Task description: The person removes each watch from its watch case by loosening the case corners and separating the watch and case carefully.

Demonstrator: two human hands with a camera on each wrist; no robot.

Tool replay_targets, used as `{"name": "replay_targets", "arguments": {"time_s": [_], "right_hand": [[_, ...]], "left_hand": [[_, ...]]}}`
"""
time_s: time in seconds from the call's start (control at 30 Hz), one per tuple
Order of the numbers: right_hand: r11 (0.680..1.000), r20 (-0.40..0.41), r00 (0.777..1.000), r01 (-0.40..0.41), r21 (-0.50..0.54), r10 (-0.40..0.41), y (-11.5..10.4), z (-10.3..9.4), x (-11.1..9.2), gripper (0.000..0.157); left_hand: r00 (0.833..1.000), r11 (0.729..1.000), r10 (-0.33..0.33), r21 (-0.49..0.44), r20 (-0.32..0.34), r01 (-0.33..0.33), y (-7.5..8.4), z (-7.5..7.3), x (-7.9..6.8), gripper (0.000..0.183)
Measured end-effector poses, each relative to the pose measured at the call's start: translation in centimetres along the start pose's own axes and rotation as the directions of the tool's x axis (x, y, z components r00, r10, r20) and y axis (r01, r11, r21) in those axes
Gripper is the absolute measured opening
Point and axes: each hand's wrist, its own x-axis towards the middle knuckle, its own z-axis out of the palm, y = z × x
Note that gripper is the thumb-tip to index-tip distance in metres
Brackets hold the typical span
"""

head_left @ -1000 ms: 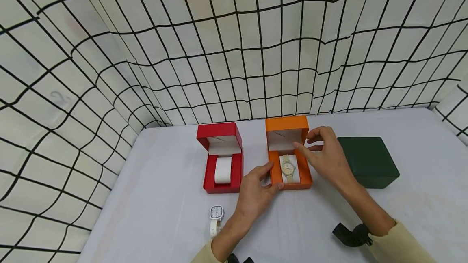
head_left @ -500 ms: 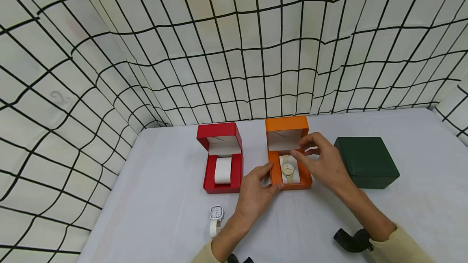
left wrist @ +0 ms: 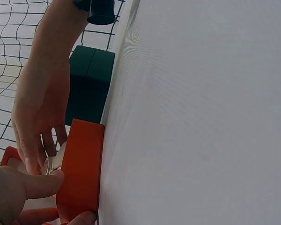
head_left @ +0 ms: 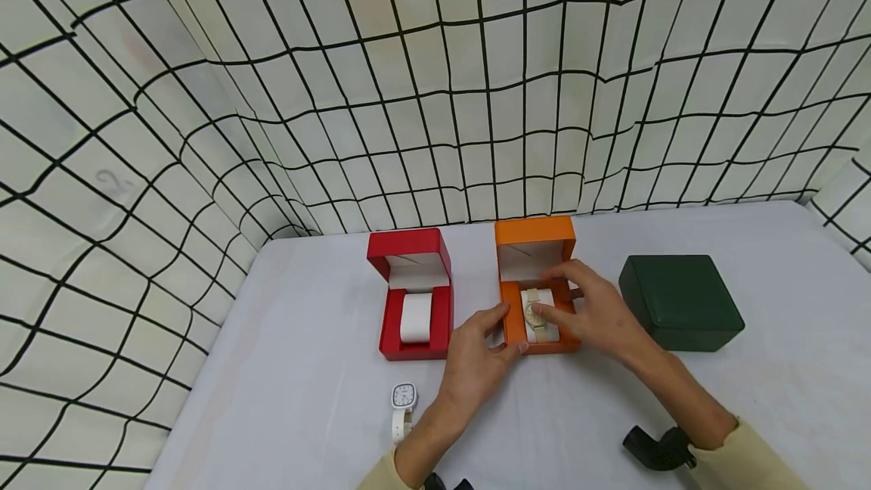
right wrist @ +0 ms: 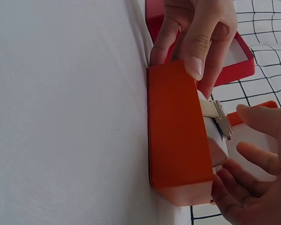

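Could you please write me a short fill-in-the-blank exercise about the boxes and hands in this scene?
1. The closed box is ____ in colour.
2. The open case around the bare cushion is ____ in colour.
3. The open box holding the beige-strapped watch is ____ in colour.
4. In the head view, the thumb overlapping that watch's face belongs to the ____ hand.

Missing words: green; red; orange; right.

Smooth orange box [right wrist: 178, 136], metallic watch [right wrist: 223, 121], matt cloth [right wrist: 61, 117]
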Motion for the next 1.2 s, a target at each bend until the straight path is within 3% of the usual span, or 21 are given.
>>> {"name": "replay_targets", "arguments": {"time_s": [0.43,0.67,0.83,1.2], "right_hand": [[0.999,0.080,0.996,0.030,-0.042,-0.027,0.23,0.09,0.01,0.054],[0.994,0.131,0.991,0.048,-0.100,-0.034,0.43,0.44,0.19,0.063],[0.987,0.130,0.991,0.062,-0.146,-0.043,0.50,0.44,0.33,0.064],[0.987,0.102,0.993,0.074,-0.145,-0.059,0.31,0.29,0.15,0.061]], "left_hand": [[1.000,1.000,-0.013,-0.018,0.004,0.013,-0.01,0.05,0.00,0.063],[1.000,1.000,0.013,0.005,-0.002,-0.012,-0.05,-0.01,0.04,0.061],[1.000,1.000,0.017,0.014,-0.002,-0.017,0.01,0.00,0.08,0.061],[1.000,1.000,0.014,0.023,0.010,-0.014,0.21,-0.17,0.00,0.063]]}}
